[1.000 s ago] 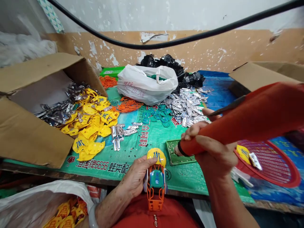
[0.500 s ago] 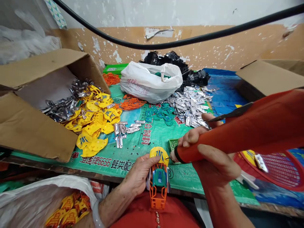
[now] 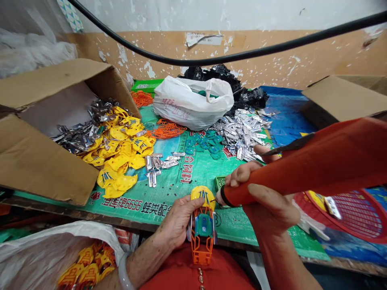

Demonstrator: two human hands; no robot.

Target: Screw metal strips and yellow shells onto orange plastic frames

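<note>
Left hand (image 3: 177,223) is clamped on a small plastic toy car with orange frame, teal cabin and yellow front cap (image 3: 202,225), held at the near edge of the worktop (image 3: 169,183), just above the person's red shirt. Right hand (image 3: 266,201) is closed round a large orange cone-shaped power screwdriver (image 3: 305,161); its bit tip touches the yellow cap at the car's right side. A small green perforated tray (image 3: 220,182) lies just behind the tip. An open cardboard box (image 3: 39,161) on the left spills yellow plastic caps (image 3: 121,155) and silvery metal parts (image 3: 77,137). A white plastic bag (image 3: 193,100) sits at the back centre. A red mesh racket (image 3: 356,215) lies at the right.
</note>
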